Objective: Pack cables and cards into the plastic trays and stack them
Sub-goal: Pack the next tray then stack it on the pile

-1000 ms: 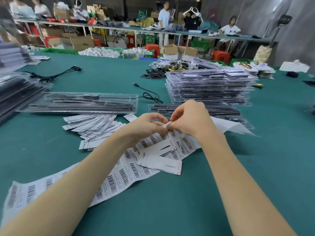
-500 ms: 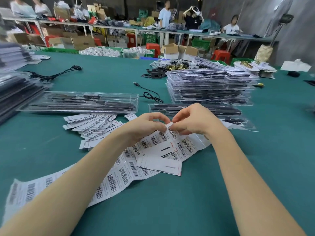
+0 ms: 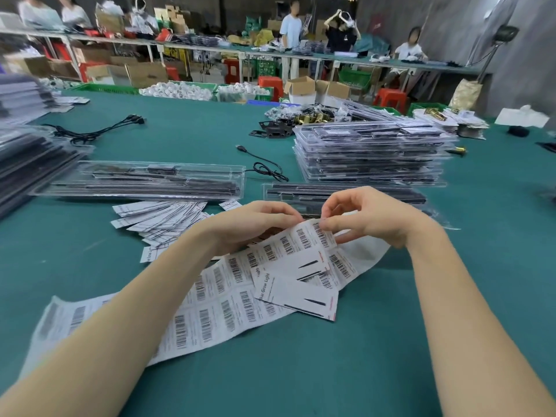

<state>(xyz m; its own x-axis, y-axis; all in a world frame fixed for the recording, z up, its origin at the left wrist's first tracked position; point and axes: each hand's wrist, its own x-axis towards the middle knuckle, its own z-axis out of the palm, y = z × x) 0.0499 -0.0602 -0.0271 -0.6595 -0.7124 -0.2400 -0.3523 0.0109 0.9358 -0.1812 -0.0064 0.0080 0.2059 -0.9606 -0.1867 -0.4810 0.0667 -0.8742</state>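
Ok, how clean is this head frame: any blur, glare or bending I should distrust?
Head view: barcodes on the white label sheet read sharply; the clear plastic tray stacks at far left smear with blur; the teal table's far edge bows from wide-angle distortion; lighting is even, without harsh glare.

Even, soft light falls from overhead, leaving only faint shadows under the forearms on the green tabletop (image 3: 391, 371). The wide lens bows straight lines toward the edges, and the tray stacks at far left (image 3: 27, 152) are smeared with blur. The clear stacked trays (image 3: 370, 158) show pale glare; the back wall is dim.
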